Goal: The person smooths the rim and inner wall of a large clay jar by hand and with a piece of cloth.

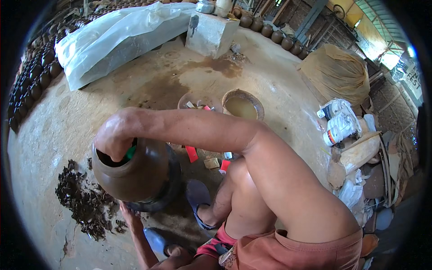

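The largest writing is dark capital lettering on a pale hanging panel (pixel 411 80) at the far right, bent by the edge of the view. Lower on that side, a white tub (pixel 331 136) lies tipped over with a printed label in orange and dark tones, its finer print too small to tell; just beyond it is a second container (pixel 332 109) with dark bluish printing. The brown pot (pixel 135 180) stands at left of centre, leaning slightly, on a dark round base (pixel 174 183). The right hand (pixel 116 139) reaches down into its mouth, next to a green thing (pixel 131 152); with the fingers mostly hidden inside, whether they grip it cannot be told. The left hand (pixel 129 215) is low by the near side of the base, fingers partly hidden, so its grip cannot be told either. Dark clay scraps (pixel 81 198) lie on the floor (pixel 40 166) to the left of the pot; to its right are a red piece (pixel 191 154) and a small tan block (pixel 211 163), with a basin (pixel 258 105) of cloudy water farther off.
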Available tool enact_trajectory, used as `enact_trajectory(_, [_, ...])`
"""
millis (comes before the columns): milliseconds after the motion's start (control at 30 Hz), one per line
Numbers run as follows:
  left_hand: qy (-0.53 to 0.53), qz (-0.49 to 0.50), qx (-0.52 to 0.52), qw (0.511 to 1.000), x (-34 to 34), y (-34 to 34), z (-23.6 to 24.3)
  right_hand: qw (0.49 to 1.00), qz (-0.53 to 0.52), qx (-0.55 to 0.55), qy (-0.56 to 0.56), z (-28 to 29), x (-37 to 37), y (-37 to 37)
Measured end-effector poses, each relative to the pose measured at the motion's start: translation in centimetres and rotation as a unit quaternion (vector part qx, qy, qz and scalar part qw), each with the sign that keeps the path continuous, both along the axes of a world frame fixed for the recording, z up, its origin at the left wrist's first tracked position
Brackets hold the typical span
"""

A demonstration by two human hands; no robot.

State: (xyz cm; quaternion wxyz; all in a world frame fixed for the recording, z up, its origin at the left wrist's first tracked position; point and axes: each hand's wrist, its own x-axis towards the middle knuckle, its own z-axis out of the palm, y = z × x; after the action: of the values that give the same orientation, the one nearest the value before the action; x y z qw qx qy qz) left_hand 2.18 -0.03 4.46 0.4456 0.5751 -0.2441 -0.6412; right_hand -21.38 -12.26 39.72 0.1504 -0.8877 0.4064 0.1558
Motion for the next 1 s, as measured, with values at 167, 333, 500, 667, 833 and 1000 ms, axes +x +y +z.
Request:
enact_trajectory(167, [0.101, -0.093, 0.142, 0.98, -1.8, 5.2, -0.6, 0.998, -0.03, 0.042, -0.036, 3.4, 3.2, 0.4])
enact_trajectory(333, [0.066, -0.212, 0.231, 0.947, -0.4, 3.7, -1.7, 0.997, -0.04, 0.069, -0.002, 2.1, 0.1, 0.1])
enact_trajectory(500, [-0.072, -0.004, 0.05, 0.996, 3.7, -0.1, -5.1, 0.998, -0.019, 0.056, -0.034, 2.8, 3.6, 0.1])
enact_trajectory(667, [0.171, -0.224, 0.274, 0.919, -3.4, 6.9, 2.4, 0.996, -0.053, 0.077, 0.013, 2.3, 1.4, 0.4])
enact_trajectory(833, [-0.005, -0.017, 0.059, 0.998, 0.0, 0.2, 0.0, 0.996, -0.033, 0.081, -0.003, 2.2, 1.0, -0.1])
enact_trajectory(1000, [0.113, -0.281, 0.153, 0.941, -1.3, 6.8, -3.5, 0.995, -0.04, 0.094, -0.003, 3.4, 2.4, -0.2])
